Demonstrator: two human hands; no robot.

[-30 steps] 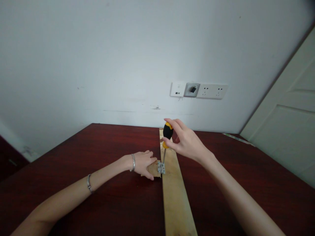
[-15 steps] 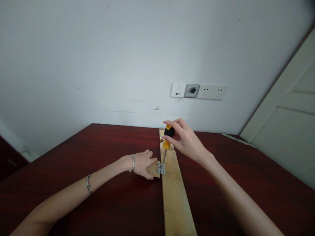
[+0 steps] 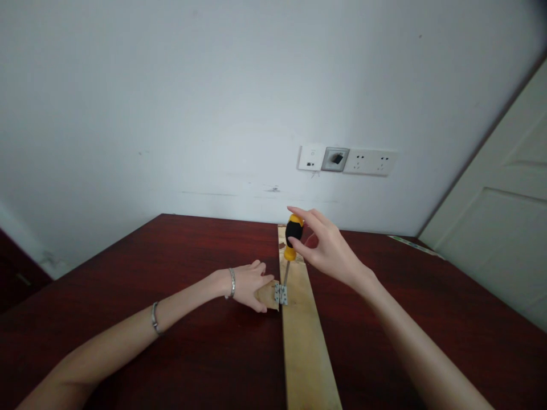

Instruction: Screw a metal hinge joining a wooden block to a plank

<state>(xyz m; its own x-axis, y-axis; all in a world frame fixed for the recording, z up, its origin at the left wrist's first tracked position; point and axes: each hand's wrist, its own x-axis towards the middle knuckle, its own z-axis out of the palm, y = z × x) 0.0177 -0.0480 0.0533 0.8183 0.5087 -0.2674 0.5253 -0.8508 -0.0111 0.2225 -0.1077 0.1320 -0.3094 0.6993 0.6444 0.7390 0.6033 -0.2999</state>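
Observation:
A yellow and black screwdriver (image 3: 294,232) stands nearly upright, its handle held between the thumb and fingers of my right hand (image 3: 327,242). The shaft points down to a small metal hinge (image 3: 281,294), and the tip meets its upper right part. One leaf of the hinge lies on a long wooden board (image 3: 301,341), the other on a short wood block (image 3: 267,295) at the board's left edge. My left hand (image 3: 248,285) grips that block, thumb on the near side and fingers on the far side. Any screw under the tip is too small to make out.
Board and block lie on a dark red wooden table (image 3: 192,245) that meets a white wall. Sockets and a switch plate (image 3: 370,162) are on the wall. A thin printed strip (image 3: 416,246) lies at the table's far right edge, near a white panelled door (image 3: 504,228).
The fingers of my right hand have shifted a little around the screwdriver handle, and the handle has turned. My left hand stays on the block. The whole view has moved very slightly.

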